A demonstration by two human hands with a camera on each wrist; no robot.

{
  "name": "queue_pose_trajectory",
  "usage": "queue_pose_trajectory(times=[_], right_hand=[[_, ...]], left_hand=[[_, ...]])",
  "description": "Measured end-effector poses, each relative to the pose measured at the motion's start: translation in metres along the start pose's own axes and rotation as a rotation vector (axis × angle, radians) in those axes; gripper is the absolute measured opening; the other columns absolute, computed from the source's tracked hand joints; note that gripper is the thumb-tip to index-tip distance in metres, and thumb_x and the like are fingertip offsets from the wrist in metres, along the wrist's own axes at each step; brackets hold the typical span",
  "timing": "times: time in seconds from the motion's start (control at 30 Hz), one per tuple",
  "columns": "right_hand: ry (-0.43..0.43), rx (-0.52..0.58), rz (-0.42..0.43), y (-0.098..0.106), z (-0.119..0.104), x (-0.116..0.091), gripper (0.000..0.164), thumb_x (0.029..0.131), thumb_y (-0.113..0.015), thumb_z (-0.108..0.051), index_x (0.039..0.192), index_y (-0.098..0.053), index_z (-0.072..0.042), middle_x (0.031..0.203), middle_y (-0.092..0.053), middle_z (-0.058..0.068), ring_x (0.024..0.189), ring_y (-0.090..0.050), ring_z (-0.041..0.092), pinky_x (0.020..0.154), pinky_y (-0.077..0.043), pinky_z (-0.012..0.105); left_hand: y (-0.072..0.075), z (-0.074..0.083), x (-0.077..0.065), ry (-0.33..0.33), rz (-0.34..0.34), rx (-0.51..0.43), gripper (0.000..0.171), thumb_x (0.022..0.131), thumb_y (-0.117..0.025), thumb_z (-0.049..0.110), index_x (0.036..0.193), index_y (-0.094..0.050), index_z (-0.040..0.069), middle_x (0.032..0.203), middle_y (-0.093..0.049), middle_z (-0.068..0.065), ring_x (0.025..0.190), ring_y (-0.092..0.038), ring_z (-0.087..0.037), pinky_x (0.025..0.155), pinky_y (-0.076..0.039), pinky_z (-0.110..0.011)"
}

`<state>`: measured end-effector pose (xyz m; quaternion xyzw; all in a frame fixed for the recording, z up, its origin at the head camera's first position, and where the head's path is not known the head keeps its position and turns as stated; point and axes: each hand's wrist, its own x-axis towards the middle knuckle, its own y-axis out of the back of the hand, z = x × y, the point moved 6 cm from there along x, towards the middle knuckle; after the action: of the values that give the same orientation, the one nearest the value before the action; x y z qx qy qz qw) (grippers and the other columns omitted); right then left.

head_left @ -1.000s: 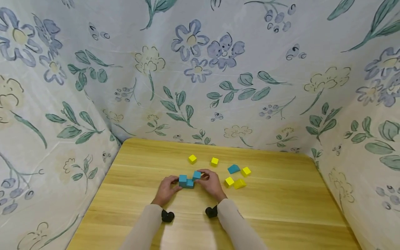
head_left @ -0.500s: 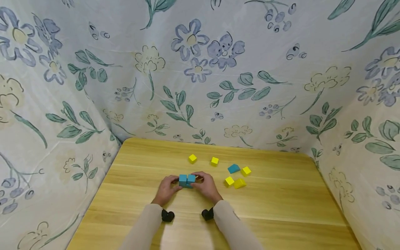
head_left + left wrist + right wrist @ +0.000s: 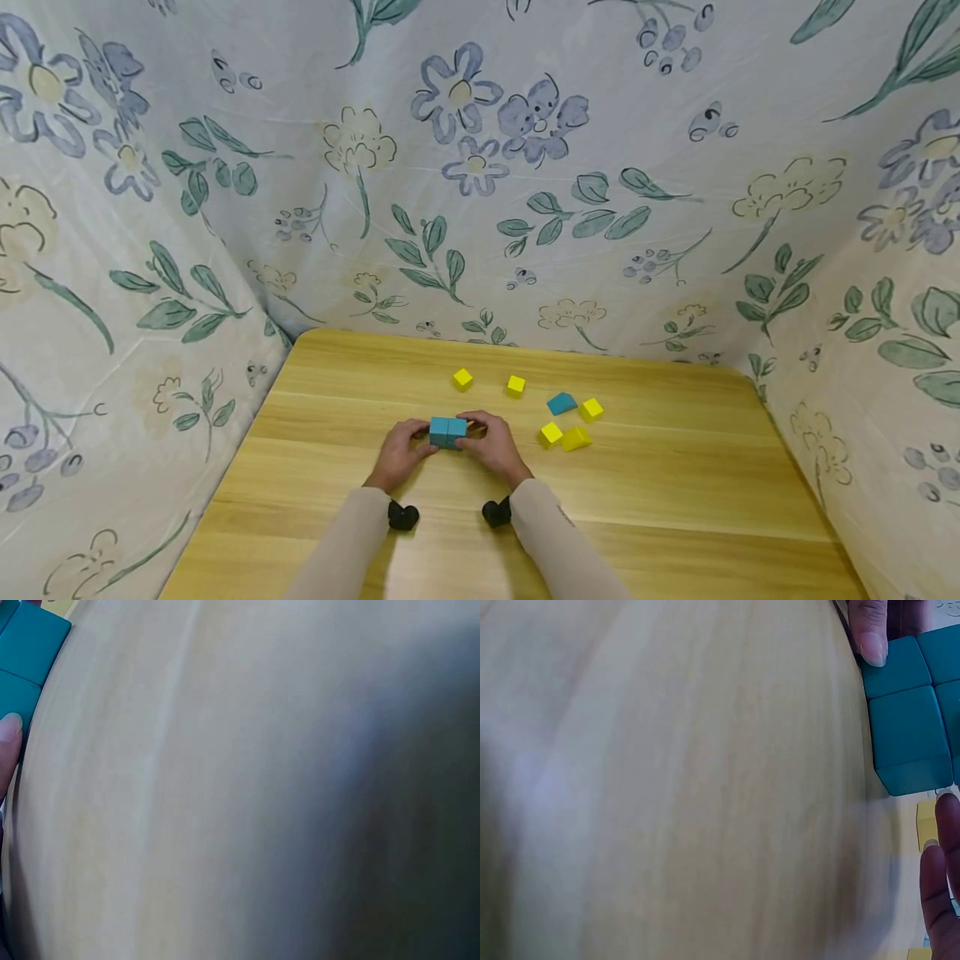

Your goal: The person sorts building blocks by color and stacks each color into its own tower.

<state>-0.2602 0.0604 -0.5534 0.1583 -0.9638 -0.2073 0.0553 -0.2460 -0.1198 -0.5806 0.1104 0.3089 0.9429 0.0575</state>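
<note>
Floral cloth stands behind and beside a wooden table. Over its near edge reach two pale sleeves. The left hand holds the left end of a blue block stack, its thumb on the lower block; the right hand pinches narrowly at the opposite end, though how firmly cannot be told. The stack sits on the table between them, two blocks over two, faces flush. It looks stiff, light and hardly fragile, but smooth, unjoined faces could slip; the outer ends, pressed evenly inward, seem the surest hold. Farther right lies a blue wedge-like piece near a yellow wedge and two yellow cubes; two more sit beyond the stack.
</note>
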Motion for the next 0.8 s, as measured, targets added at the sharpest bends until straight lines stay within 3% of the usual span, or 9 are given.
queue_pose_trajectory(times=[0.53, 0.8], right_hand=[[-0.025, 0.029, -0.026, -0.0015, 0.0013, -0.0015, 0.039, 0.086, -0.073, -0.011, 0.123, -0.063, -0.007, 0.115, -0.062, 0.009, 0.099, -0.058, 0.025, 0.084, -0.048, 0.038], [-0.037, 0.069, -0.016, 0.0022, 0.0008, -0.0032, 0.043, 0.085, -0.075, -0.015, 0.125, -0.062, -0.003, 0.119, -0.061, 0.012, 0.102, -0.058, 0.030, 0.089, -0.047, 0.045]], left_hand=[[0.0008, 0.0026, -0.0018, 0.010, 0.001, -0.024, 0.036, 0.082, -0.076, 0.015, 0.114, -0.066, 0.001, 0.107, -0.066, -0.008, 0.096, -0.057, -0.026, 0.087, -0.045, -0.048], [0.0015, 0.0039, -0.0023, -0.011, 0.011, -0.011, 0.035, 0.081, -0.077, 0.013, 0.113, -0.067, 0.002, 0.107, -0.067, -0.007, 0.095, -0.057, -0.023, 0.085, -0.046, -0.045]])
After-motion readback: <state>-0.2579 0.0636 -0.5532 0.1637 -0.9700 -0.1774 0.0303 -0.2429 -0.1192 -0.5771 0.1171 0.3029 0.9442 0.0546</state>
